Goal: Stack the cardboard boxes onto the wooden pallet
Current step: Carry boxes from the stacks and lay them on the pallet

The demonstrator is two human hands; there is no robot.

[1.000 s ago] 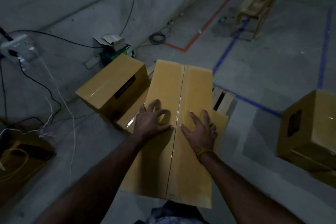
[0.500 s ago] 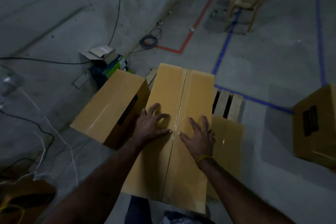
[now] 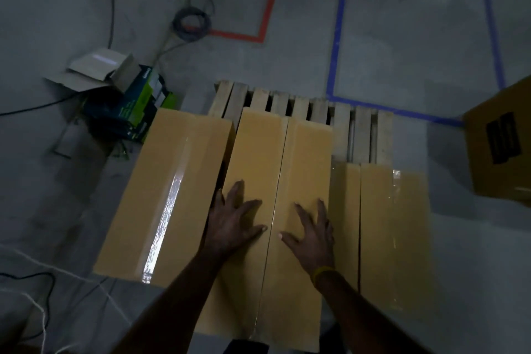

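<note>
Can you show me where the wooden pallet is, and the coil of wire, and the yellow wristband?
wooden pallet [image 3: 362, 135]: head view, bare slats.
coil of wire [image 3: 192, 22]: head view, its ring.
yellow wristband [image 3: 322, 272]: head view, on the right wrist.

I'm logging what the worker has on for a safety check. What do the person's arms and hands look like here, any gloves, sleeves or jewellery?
Both forearms are bare, with no sleeves in view. The left hand and right hand wear no gloves, and no rings are visible in this dim light. The only item worn is a thin yellow band around the right wrist.
</note>
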